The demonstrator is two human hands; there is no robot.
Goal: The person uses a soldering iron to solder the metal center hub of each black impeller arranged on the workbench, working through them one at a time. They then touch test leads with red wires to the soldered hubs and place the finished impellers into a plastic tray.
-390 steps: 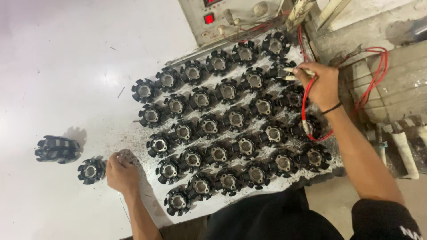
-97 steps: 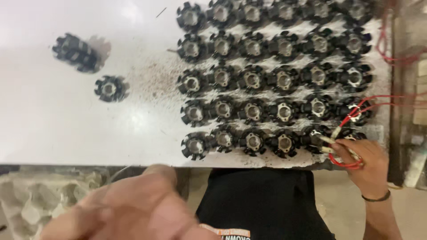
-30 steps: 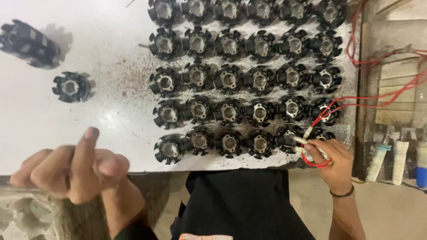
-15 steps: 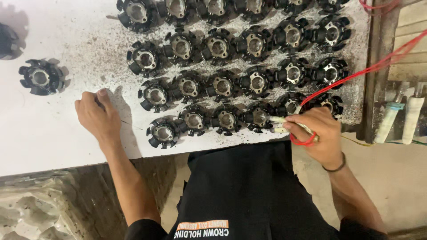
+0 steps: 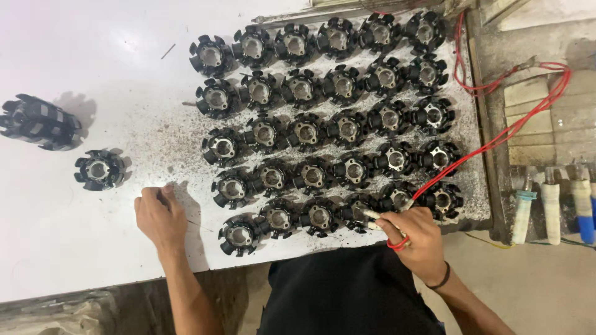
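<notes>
Right hand [image 5: 415, 239] pinches a red-wired probe [image 5: 379, 216] against a front-row stator [image 5: 359, 209]; left hand [image 5: 159, 212] rests unclenched, holding nothing, left of it.

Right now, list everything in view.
stators: thirty, black, five rows of six on the table
lone stator: one, black, left of the rows
stack: one, black, far left
table: one, white
wires: red, from the right side to the probe
probe: one, pale, on a near-row stator
tubes: several, white and blue, far right
left hand: resting on table, empty
right hand: grips probe
</notes>
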